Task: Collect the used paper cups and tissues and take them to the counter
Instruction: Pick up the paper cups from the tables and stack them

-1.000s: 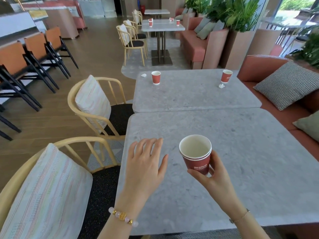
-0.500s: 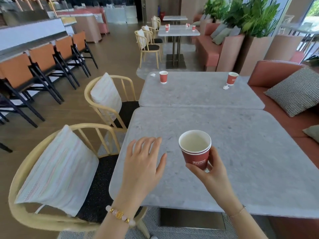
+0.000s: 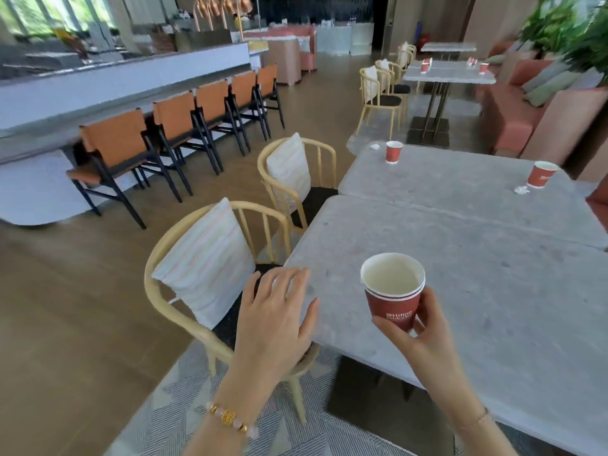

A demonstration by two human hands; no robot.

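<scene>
Head view, lower centre: your right hand [image 3: 424, 337] grips nested red paper cups [image 3: 393, 291] low down, over the grey stone table [image 3: 493, 291]; your left hand [image 3: 276, 311] hovers beside, fingers relaxed, empty, so a careless tilt could spill or drop them.

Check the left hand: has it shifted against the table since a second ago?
Yes. The left hand was fully over the table; it has moved left to the table's near-left corner and now hangs partly over the chair.
</scene>
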